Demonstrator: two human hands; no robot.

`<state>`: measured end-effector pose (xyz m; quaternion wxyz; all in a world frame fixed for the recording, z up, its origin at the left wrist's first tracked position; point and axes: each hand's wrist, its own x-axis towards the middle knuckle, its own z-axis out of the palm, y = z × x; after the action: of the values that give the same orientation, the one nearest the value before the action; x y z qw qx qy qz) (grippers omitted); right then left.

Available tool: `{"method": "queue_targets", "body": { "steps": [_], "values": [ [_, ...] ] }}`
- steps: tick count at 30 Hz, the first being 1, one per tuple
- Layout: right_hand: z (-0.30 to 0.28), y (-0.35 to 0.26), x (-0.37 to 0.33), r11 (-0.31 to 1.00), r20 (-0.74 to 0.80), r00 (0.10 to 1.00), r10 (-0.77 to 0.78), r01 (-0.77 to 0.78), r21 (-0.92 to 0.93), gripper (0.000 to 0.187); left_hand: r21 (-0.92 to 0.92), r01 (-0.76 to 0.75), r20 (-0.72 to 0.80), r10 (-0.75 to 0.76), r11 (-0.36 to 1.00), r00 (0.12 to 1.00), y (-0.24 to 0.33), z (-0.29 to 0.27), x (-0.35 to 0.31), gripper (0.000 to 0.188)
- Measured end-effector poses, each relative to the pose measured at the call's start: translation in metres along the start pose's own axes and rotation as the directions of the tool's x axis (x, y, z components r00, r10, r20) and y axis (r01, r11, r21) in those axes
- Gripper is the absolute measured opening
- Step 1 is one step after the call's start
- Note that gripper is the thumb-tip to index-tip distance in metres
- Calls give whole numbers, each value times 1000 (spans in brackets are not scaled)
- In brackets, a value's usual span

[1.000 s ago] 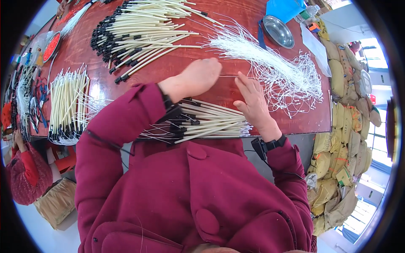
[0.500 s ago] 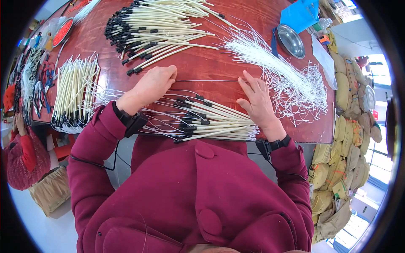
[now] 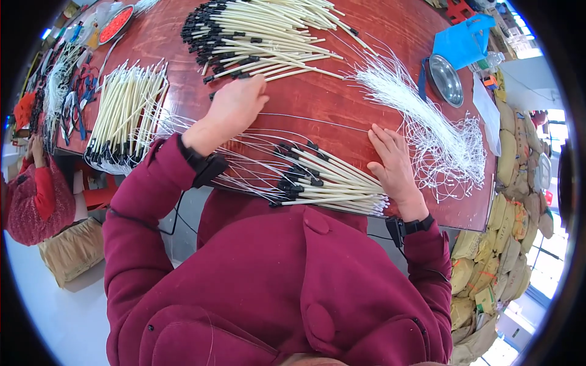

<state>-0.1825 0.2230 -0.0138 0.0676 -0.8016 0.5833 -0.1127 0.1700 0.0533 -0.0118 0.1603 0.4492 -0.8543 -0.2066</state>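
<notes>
My left hand (image 3: 237,107) is closed, its fingertips pinched at one end of a thin white string (image 3: 314,118) that runs across the red table. Beside the other end lies my right hand (image 3: 394,163), fingers stretched out, their tips at the string. Between my arms, near the table's front edge, rests a bundle of cream sticks (image 3: 348,178) with black end pieces and white strings trailing left. Beyond my left hand spreads a large pile of similar sticks (image 3: 274,39). A heap of loose white strings (image 3: 421,116) lies right of my right hand.
Another stack of cream sticks (image 3: 128,100) stands at the left. A metal bowl (image 3: 447,79) and a blue container (image 3: 464,41) sit at the far right; a bowl of red bits (image 3: 116,24) is far left. Filled sacks (image 3: 506,244) line the right side. A co-worker's sleeve (image 3: 44,198) shows at left.
The view has shifted, so the table's things sit farther right. The string, straight and level before, now slants slightly down toward my right hand. My right-hand fingers are closer together.
</notes>
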Motion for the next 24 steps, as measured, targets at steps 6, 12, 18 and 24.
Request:
{"method": "queue_targets", "body": {
  "steps": [6,12,18,24],
  "values": [
    [1,-5,1,999,-3,1000,28,-28,24,78,288,-161,-82,192,944,978,15,30,55,17],
    [0,-8,4,997,-26,999,32,-30,72,76,354,-270,4,287,896,958,1,40,73,18],
    [2,-5,2,994,-45,998,39,-34,103,73,100,-369,125,357,924,926,-7,-2,33,15],
    [1,-3,5,991,-74,997,35,-25,135,74,-26,-200,-6,200,979,980,-51,-30,-39,10]
  ]
}}
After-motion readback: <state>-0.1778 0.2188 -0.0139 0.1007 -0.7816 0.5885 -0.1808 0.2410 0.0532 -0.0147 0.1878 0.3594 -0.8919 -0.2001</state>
